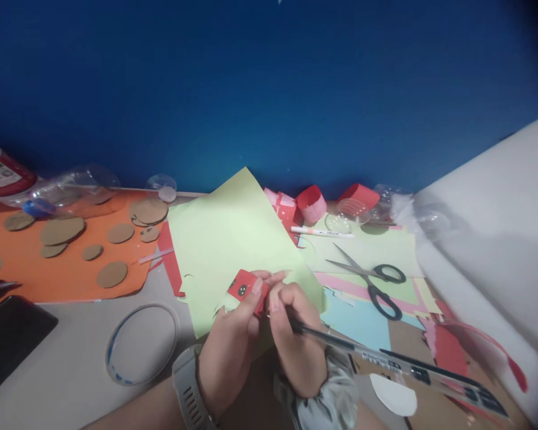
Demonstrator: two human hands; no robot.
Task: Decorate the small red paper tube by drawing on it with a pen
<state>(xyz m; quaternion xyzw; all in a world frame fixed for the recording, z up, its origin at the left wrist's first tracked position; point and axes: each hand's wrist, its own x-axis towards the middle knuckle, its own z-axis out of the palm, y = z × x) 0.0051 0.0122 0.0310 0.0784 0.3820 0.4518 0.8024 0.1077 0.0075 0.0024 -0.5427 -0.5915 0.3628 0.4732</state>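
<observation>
My left hand (235,325) grips a small red paper piece (247,285) that has black-and-white eyes drawn on it. Between the fingers of my right hand (298,334) is a black pen (341,343), its tip end close to the red piece and its long body slanting down to the right. Both hands meet in front of a light green paper sheet (233,227). My fingers hide the lower part of the red piece and the pen's tip.
Black-handled scissors (370,278) lie open on coloured paper at right. Several cardboard discs (112,275) rest on orange paper (134,286) at left. A tape ring (177,334), a black phone (15,340) and a white marker (320,232) lie around. A blue wall (269,89) stands behind.
</observation>
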